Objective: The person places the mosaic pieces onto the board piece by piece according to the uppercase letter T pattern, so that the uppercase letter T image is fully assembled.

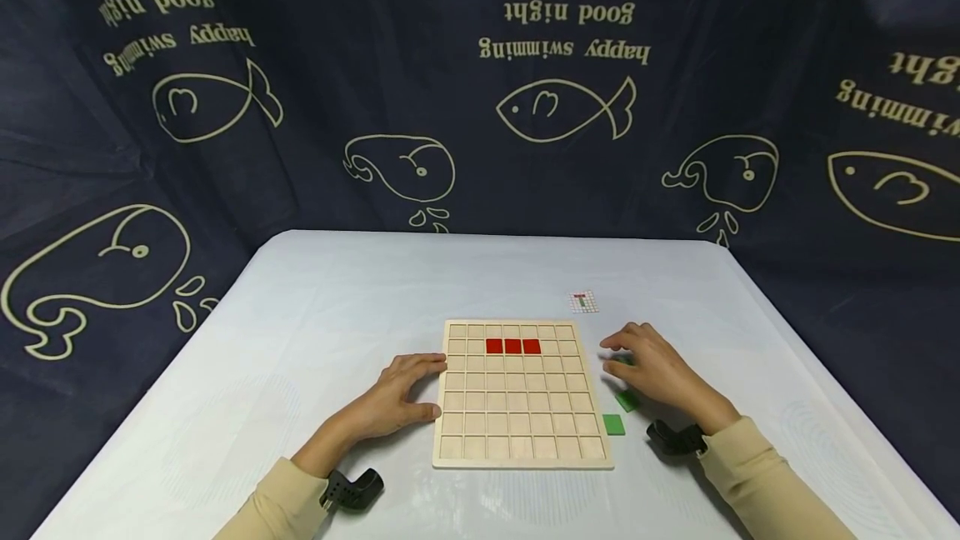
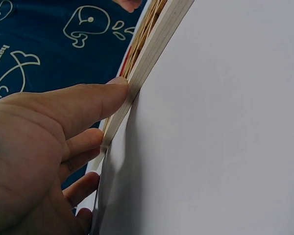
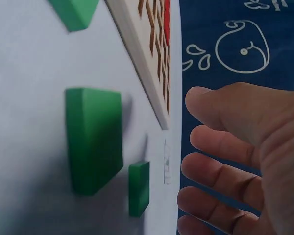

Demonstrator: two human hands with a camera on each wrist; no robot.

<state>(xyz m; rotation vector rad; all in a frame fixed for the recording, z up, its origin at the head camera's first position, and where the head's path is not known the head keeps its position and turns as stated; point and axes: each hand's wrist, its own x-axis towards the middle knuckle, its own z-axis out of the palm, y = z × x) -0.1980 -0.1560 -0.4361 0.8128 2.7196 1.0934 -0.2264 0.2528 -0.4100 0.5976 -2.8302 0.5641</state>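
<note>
A wooden grid board (image 1: 519, 401) lies flat on the table, with three red square tiles (image 1: 513, 347) side by side in its second row from the far edge. My left hand (image 1: 390, 398) touches the board's left edge with thumb and fingertips; the left wrist view shows the thumb (image 2: 98, 100) against the wooden rim (image 2: 152, 54). To the right of the board are three green square tiles (image 1: 613, 424). Over the farther ones hovers my right hand (image 1: 651, 363), partly covering them, its fingers loosely bent and holding nothing. A green tile (image 3: 95, 142) stands out large in the right wrist view.
A small card (image 1: 583, 302) printed with a grid and a red and green T shape lies beyond the board's far right corner. White cloth covers the table (image 1: 360, 290). Behind it hangs a dark curtain (image 1: 315, 190) with fish and whale drawings.
</note>
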